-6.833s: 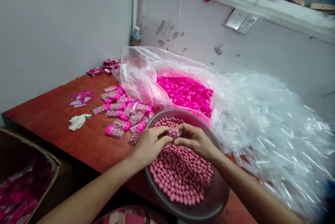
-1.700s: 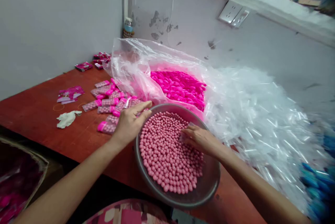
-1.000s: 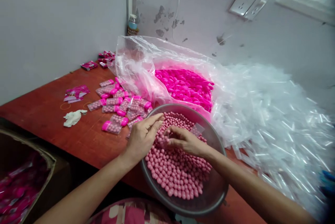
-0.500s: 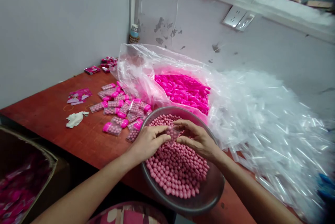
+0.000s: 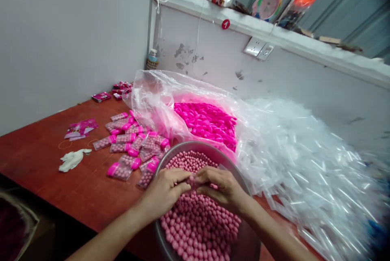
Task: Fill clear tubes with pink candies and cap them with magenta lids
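Note:
Over a grey bowl [image 5: 254, 249] of round pink candies [image 5: 198, 228], my left hand [image 5: 164, 192] and my right hand [image 5: 224, 185] meet. Between their fingertips is a small clear plastic container [image 5: 192, 180], largely covered by the fingers. The left thumb and index finger pinch its near-left end, and the right fingers close around the other side. How many candies are inside it I cannot make out. Left of the bowl lie several filled clear containers [image 5: 123, 171] with bright pink caps. Behind the bowl, a clear plastic bag [image 5: 152, 94] holds loose pink caps [image 5: 207, 122].
A large heap of clear empty containers [image 5: 304, 163] covers the table's right side. On the red table [image 5: 39, 159] are a crumpled white tissue [image 5: 73, 159], a pink wrapper [image 5: 81, 129] and small pink packets [image 5: 101, 96]. A cardboard box [image 5: 30, 220] stands at lower left.
The view has tilted up, showing more of the shelf. Both hands remain over the bowl; they have drawn closer together around the clear container, hiding more of it.

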